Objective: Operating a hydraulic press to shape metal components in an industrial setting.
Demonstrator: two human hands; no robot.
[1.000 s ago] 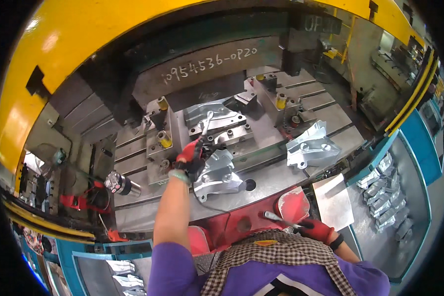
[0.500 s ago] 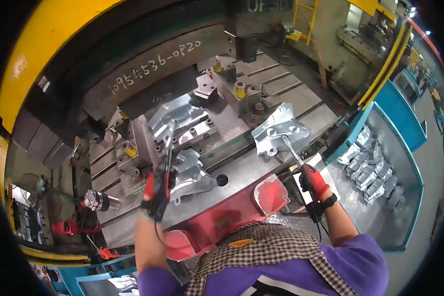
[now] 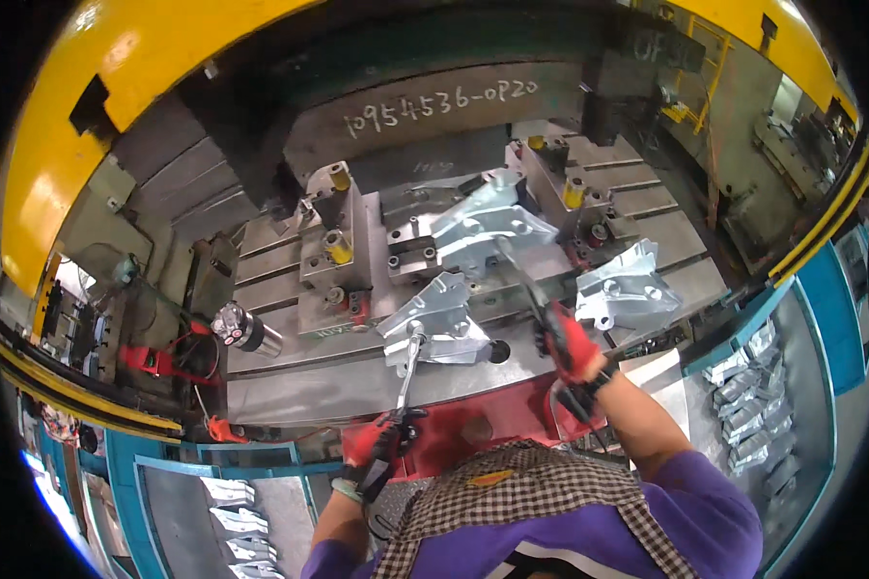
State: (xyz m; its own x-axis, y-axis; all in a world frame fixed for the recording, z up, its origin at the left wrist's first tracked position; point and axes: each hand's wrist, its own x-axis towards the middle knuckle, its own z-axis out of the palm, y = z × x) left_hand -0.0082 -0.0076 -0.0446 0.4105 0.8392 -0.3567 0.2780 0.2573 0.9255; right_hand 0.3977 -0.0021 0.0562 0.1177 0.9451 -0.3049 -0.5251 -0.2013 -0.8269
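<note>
Left hand [image 3: 381, 446], red-gloved, is fisted round the handle of a thin metal rod tool [image 3: 406, 372]. The rod runs up and away to the stamped silver bracket [image 3: 433, 320] lying on the front of the grey press bed [image 3: 309, 381]; its tip touches the bracket's near edge, right beside a round hole in the bed.

Right hand [image 3: 568, 343], also in a red glove, is closed on a second dark rod [image 3: 518, 275] that angles up-left to another silver bracket [image 3: 483, 227] seated in the lower die block [image 3: 425, 256]. Whether the rod tip actually touches that part cannot be told; the tip is thin and blurred.

A third bracket [image 3: 628, 289] lies loose on the bed just right of the right hand. Yellow-capped guide posts [image 3: 336, 246] stand on the blocks left and right of the die. The dark upper die [image 3: 434, 116] hangs above, inside the yellow press frame [image 3: 77, 164]. More stamped parts [image 3: 743, 396] are stacked in a blue bin at right, and others in a bin [image 3: 232, 521] at lower left. The person wears purple sleeves and a checked apron [image 3: 531, 492].
</note>
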